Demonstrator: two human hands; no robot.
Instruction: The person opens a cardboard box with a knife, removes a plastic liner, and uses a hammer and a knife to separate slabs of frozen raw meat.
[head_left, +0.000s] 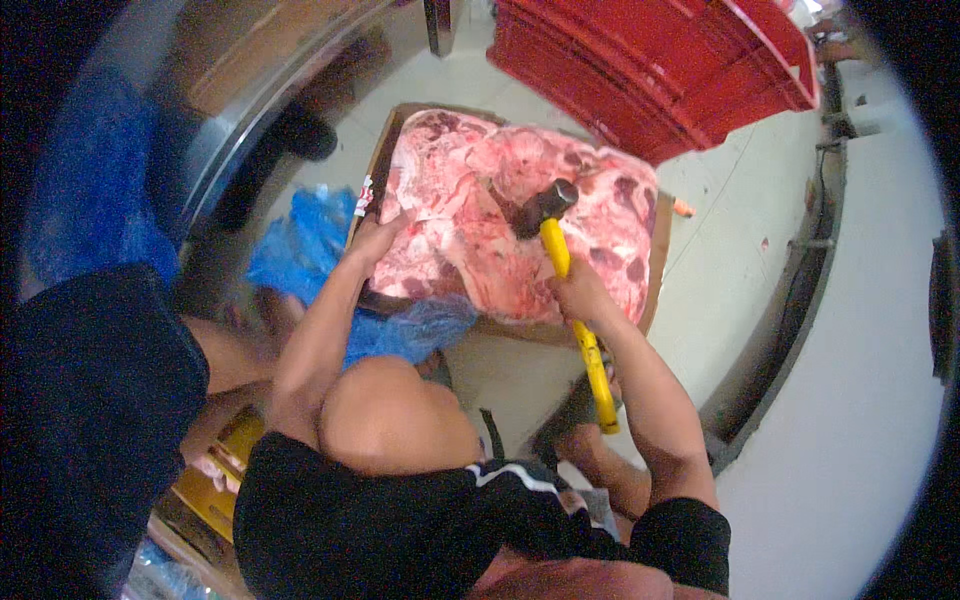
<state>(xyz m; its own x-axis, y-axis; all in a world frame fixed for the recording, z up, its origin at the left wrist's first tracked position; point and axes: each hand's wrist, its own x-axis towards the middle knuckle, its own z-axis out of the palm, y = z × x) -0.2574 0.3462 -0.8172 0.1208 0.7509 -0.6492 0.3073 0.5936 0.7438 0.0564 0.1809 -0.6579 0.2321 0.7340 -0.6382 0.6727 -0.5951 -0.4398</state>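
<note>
On the floor before me lies a large slab of pink and white meat (480, 247), packed together as one block. A brown cardboard sheet or box (660, 247) shows around its edges. My right hand (581, 292) grips the yellow handle of a sledgehammer (553, 244), near its head. The dark hammer head is over the middle of the meat; whether it touches the surface I cannot tell. My left hand (381, 238) rests on the left edge of the block, fingers spread against the meat. A crumpled blue plastic sheet (307, 236) lies beneath and left of that hand.
A red plastic crate (637, 67) stands just beyond the meat. Another person in dark clothing (97, 420) is close on my left, beside a yellow crate (199, 502). A small orange object (683, 208) lies on the tiled floor (720, 247). The white wall (840, 360) rises at the right.
</note>
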